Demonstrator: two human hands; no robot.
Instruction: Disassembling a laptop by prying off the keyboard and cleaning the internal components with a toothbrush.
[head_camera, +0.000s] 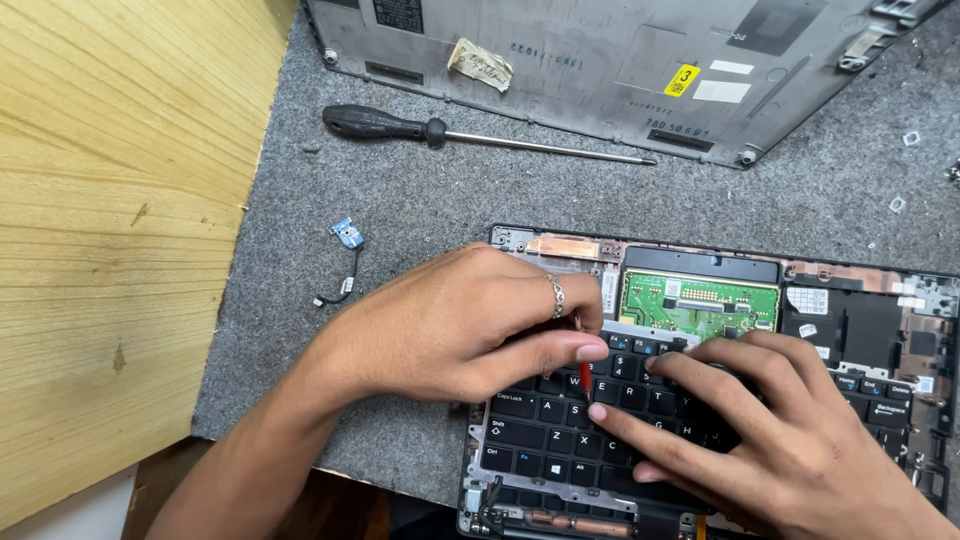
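the right hand (790, 440) lies nearest, its fingers spread flat and pressing on the black keyboard (590, 420), gripping nothing. the left hand (450, 325) pinches a small red tool (585, 378) against the keys. the keyboard sits in an opened laptop base (870, 320) on a grey mat (420, 200) over the wooden counter (110, 220), a screwdriver (440, 132) lying well apart.

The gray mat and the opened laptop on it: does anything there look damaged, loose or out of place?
Yes. A crumpled, torn paper label peels off the gray laptop cover. A small blue connector with a black wire lies loose on the mat, and white bits are scattered at its right side.
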